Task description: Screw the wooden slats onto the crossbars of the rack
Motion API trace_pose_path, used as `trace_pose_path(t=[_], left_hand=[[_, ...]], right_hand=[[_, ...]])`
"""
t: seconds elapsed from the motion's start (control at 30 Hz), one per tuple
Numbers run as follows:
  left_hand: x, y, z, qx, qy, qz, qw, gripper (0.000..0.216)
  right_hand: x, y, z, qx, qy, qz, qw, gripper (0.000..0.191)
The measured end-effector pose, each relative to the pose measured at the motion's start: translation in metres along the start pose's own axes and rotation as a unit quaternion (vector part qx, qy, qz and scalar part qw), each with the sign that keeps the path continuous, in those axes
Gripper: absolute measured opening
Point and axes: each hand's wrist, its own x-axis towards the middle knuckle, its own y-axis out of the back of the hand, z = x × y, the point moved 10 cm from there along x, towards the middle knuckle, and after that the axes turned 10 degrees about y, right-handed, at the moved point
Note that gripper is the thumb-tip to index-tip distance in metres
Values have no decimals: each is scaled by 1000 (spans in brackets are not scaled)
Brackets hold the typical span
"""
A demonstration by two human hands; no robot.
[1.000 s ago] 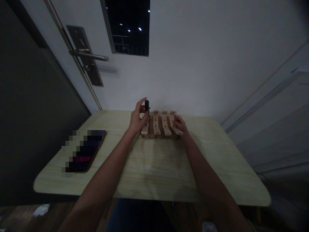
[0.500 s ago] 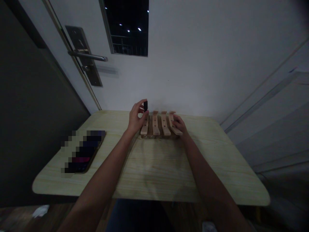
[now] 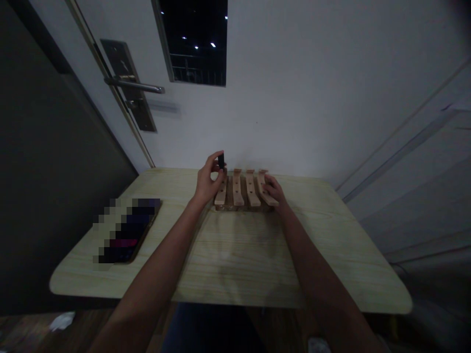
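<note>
My left hand (image 3: 206,182) pinches a small black block (image 3: 221,161) between thumb and forefinger, over the far end of the leftmost wooden strip (image 3: 221,196). Several pale, curved wooden strips with dark holes stand side by side on a brown base that looks wrapped in clear plastic (image 3: 243,209). Two middle strips, one of them a wooden strip (image 3: 237,191), are untouched. My right hand (image 3: 275,190) is closed around the side of the rightmost wooden strip (image 3: 262,180), which slants outward at its near end. Some right-hand fingertips are hidden.
The pale wood-grain table (image 3: 239,264) stands against a white door with a metal handle (image 3: 136,86) and a dark window (image 3: 198,44). A phone (image 3: 134,230), partly pixelated, lies at the table's left. Something white (image 3: 62,321) is on the floor.
The black block in my left hand has tilted a little and shifted slightly to the left. My right hand and the wooden strips look the same.
</note>
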Motion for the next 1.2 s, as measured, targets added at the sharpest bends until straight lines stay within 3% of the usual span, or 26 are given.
trace_pose_path(t=[0.23, 0.77, 1.2], left_hand=[[0, 2, 2, 43, -41, 32, 998, 52], [-2, 2, 6, 4, -13, 9, 1000, 55], [2, 4, -6, 27, -13, 45, 999, 53]], right_hand=[[1, -1, -3, -3, 4, -1, 1000, 29], [2, 2, 3, -4, 3, 2, 1000, 30], [2, 1, 2, -4, 6, -2, 1000, 28]])
